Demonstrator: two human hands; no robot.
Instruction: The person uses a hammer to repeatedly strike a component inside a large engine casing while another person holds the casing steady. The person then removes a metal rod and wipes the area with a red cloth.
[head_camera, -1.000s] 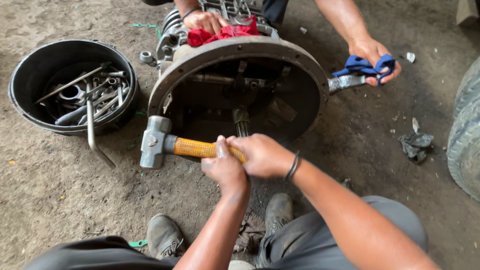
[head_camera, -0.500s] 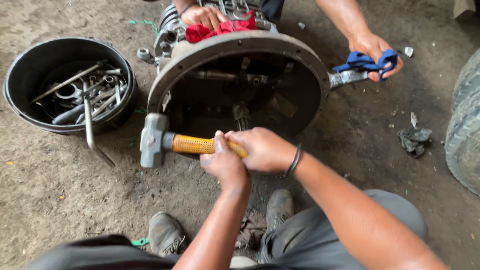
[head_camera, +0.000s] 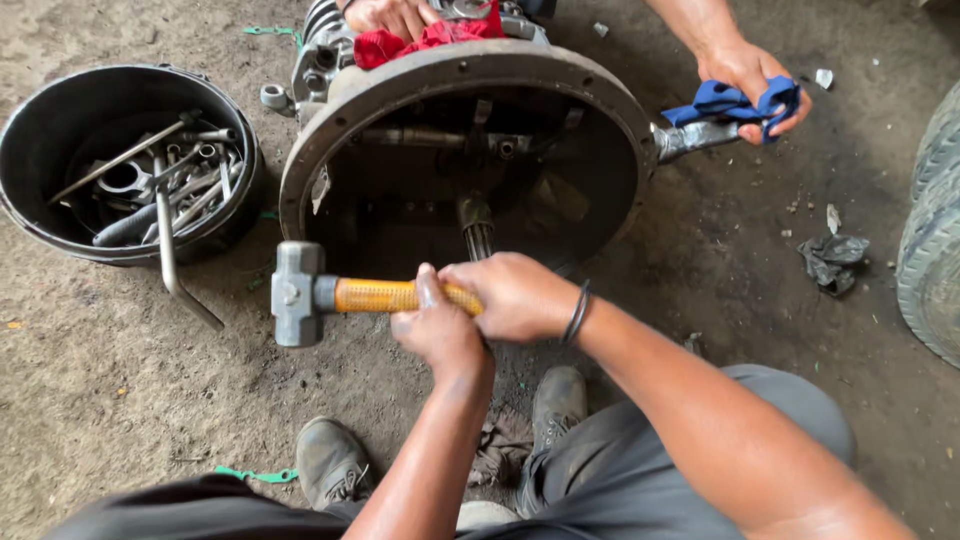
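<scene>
Hammer: the sledgehammer (head_camera: 300, 293) lay level above the dirt floor (head_camera: 120, 400), steel head to the left, just in front of the bell housing (head_camera: 460, 70)
Right hand (head_camera: 515, 296): grip wrapped tight round the yellow handle (head_camera: 385, 296)
Left hand (head_camera: 438, 330): grip closed on the handle too, just left of the right, head well clear of both
Bucket (head_camera: 40, 230): black, holding tools, left of the housing

No packages, labels, signs or screens show — none, seemingly.
</scene>
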